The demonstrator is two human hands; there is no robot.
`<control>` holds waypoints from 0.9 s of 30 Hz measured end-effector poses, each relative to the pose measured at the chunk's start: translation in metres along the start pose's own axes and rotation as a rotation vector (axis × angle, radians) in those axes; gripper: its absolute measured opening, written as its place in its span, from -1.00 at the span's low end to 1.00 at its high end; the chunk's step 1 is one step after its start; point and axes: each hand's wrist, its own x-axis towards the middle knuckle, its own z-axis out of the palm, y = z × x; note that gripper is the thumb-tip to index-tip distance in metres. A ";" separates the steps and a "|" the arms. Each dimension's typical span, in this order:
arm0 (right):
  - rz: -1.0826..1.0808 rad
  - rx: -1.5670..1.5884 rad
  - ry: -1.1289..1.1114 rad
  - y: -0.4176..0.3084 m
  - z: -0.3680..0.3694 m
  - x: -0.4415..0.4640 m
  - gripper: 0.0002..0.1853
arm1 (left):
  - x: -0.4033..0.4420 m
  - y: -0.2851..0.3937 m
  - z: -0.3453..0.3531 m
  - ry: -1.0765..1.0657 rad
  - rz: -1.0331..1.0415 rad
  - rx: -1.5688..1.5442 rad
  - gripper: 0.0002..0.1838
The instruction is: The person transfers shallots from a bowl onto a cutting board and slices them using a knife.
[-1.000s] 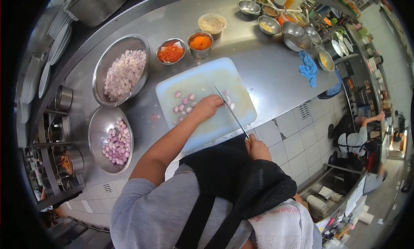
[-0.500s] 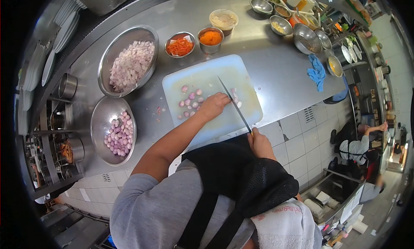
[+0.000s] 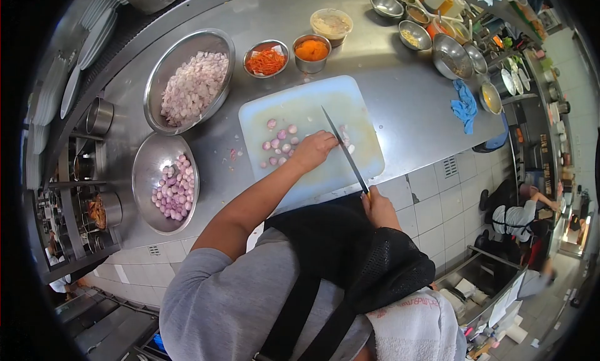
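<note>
My right hand (image 3: 380, 207) is closed around the handle of a long kitchen knife (image 3: 349, 155). Its blade slants across a pale cutting board (image 3: 350, 92), tip toward the far side. Left of the blade, my left hand (image 3: 315, 150) is closed, fingertips pressed together close to the steel; whatever they pinch is hidden. Several whole shallots (image 3: 282, 134) lie on the board left of that hand. A few pale pieces (image 3: 346, 137) sit to the right of the blade. More peeled shallots (image 3: 175, 189) fill part of a steel bowl (image 3: 142, 167) at the left.
A large steel bowl (image 3: 152, 80) holds chopped shallots (image 3: 197, 86). Behind the board stand a bowl of orange shreds (image 3: 265, 61), a tin of orange paste (image 3: 311, 50) and a plastic tub (image 3: 331, 25). A blue cloth (image 3: 464, 107) lies at the right. People (image 3: 515, 216) work farther off.
The view has shifted slightly, so the counter items appear a little displaced. My left hand stays beside the blade. Fewer pale pieces show to the right of the knife.
</note>
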 end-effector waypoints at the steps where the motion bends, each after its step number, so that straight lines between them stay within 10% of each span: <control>1: 0.025 -0.008 -0.010 0.002 0.002 -0.001 -0.71 | 0.001 -0.001 -0.001 -0.001 0.002 0.001 -0.82; 27: 0.006 0.026 0.003 0.017 0.014 -0.007 -0.71 | 0.000 -0.004 0.000 0.049 0.020 -0.076 -0.86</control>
